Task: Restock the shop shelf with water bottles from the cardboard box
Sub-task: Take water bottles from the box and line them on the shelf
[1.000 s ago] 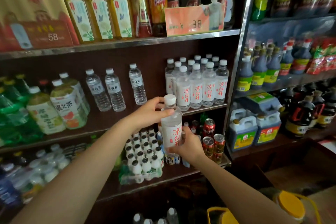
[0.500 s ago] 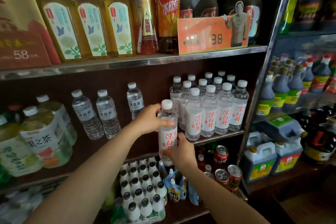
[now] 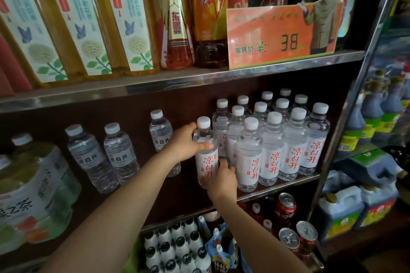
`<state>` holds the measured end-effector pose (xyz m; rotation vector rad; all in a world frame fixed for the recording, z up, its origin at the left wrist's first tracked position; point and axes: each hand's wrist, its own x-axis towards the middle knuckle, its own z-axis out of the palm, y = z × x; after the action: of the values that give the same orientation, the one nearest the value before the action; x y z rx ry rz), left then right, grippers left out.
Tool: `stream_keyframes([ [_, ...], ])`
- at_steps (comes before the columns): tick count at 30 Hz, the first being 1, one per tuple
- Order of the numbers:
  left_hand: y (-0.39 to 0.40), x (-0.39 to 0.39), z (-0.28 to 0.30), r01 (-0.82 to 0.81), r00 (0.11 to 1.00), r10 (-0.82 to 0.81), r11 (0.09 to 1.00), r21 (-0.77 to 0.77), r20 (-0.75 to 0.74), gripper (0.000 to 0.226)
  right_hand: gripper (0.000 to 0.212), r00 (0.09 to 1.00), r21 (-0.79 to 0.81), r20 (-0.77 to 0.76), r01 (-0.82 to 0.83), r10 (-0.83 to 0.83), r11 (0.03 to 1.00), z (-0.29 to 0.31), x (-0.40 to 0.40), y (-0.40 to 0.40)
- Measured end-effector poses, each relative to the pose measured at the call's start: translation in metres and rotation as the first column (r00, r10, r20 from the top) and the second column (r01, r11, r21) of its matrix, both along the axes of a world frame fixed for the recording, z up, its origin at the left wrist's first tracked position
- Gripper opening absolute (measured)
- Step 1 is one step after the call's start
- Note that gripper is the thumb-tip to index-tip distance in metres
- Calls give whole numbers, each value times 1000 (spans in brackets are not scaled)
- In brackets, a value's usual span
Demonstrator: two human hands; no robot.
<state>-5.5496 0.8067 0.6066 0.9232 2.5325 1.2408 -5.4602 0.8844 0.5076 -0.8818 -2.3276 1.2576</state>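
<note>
I hold one clear water bottle (image 3: 205,153) with a white cap and a white label in red characters, upright, at the left edge of the group of matching bottles (image 3: 279,139) on the middle shelf (image 3: 281,180). My left hand (image 3: 185,143) grips its shoulder from the left, thumb across the front. Around its lower part curl the fingers of my right hand (image 3: 221,178). The bottle's base is hidden behind my right hand. The cardboard box is out of view.
Three slimmer water bottles (image 3: 117,150) stand left of my hands, and a shrink-wrapped tea pack (image 3: 31,188) sits at far left. Tea bottles and an orange price card (image 3: 281,35) fill the shelf above. Small bottles and red cans (image 3: 286,208) crowd the shelf below.
Both hands have carried the bottle up and forward to the middle shelf, next to the matching bottles. The view has moved closer to the shelves.
</note>
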Motion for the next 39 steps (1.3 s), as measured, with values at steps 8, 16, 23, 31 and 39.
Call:
stream_keyframes([
  [8,23,-41,-7,-55,998,56,998,45,-23,59,59,995,-55,-42,89,-91,995,-10,-52,4],
  [16,35,-62,-10,-76,997,74,991,111,20,59,48,995,77,-46,92,-89,993,-17,-78,9],
  [23,37,-62,-14,-95,995,91,978,184,34,62,44,996,221,-62,83,-71,972,-24,-83,10],
  [31,29,-51,-28,-263,964,265,949,172,12,82,34,997,-52,-55,43,-46,998,-11,-73,11],
  [39,10,-5,-25,-253,958,242,966,55,151,68,43,984,-50,92,-149,153,988,4,-33,9],
])
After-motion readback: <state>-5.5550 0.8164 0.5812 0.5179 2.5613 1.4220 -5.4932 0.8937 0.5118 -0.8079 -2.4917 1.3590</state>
